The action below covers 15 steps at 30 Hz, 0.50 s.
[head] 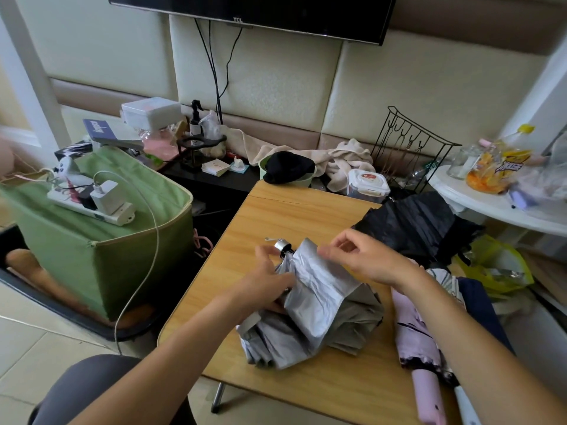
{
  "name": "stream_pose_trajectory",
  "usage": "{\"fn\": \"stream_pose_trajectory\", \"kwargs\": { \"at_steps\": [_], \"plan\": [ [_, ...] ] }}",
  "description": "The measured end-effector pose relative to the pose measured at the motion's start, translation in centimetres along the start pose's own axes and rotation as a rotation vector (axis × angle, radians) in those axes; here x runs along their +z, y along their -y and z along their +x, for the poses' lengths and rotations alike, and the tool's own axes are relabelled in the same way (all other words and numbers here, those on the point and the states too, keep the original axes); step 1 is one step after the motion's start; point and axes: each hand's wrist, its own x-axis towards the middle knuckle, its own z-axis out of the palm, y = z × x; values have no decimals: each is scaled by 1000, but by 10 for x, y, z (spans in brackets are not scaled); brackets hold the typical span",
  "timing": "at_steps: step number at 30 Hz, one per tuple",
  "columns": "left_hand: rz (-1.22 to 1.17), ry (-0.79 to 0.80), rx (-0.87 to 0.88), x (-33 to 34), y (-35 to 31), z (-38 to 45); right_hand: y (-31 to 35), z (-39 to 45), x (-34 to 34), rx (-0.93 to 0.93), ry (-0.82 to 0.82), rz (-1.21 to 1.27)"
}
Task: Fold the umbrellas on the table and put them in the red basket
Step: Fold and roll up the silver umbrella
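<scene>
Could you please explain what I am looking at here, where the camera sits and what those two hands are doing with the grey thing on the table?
There is no machine here: a person wears one camera on the head, looking forward and down, so the two bare arms reach in from the bottom of the picture. On the wooden table lies a silver-grey umbrella, collapsed but loosely bunched. The left hand holds it near its metal-capped end, while the right hand pinches an edge of its fabric, apparently arranging the folds. A black umbrella lies at the table's far right corner, and a pink umbrella lies along the right edge. I cannot find a red basket in this view.
</scene>
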Motion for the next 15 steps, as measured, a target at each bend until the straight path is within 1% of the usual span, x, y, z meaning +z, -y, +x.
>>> {"fn": "stream_pose_trajectory", "kwargs": {
  "at_steps": [2, 4, 7, 10, 12, 15],
  "plan": [
    [22, 23, 14, 1, 0, 0, -4, 2, 0, 17, 60, -84],
    [-54, 38, -8, 4, -4, -3, -12, 8, -2, -10, 25, -148],
    [-145, 86, -31, 3, -6, -5, -19, 13, -7, -35, -97, -129],
    [-136, 123, 20, -1, -5, -5, -16, 12, -11, -92, -308, -139],
    [-105, 100, 52, -2, -5, -5, -11, 10, -12, -160, -368, -114],
    [-20, -24, 177, -1, -3, 1, -5, 6, -10, -256, -338, -127]
  ]
}}
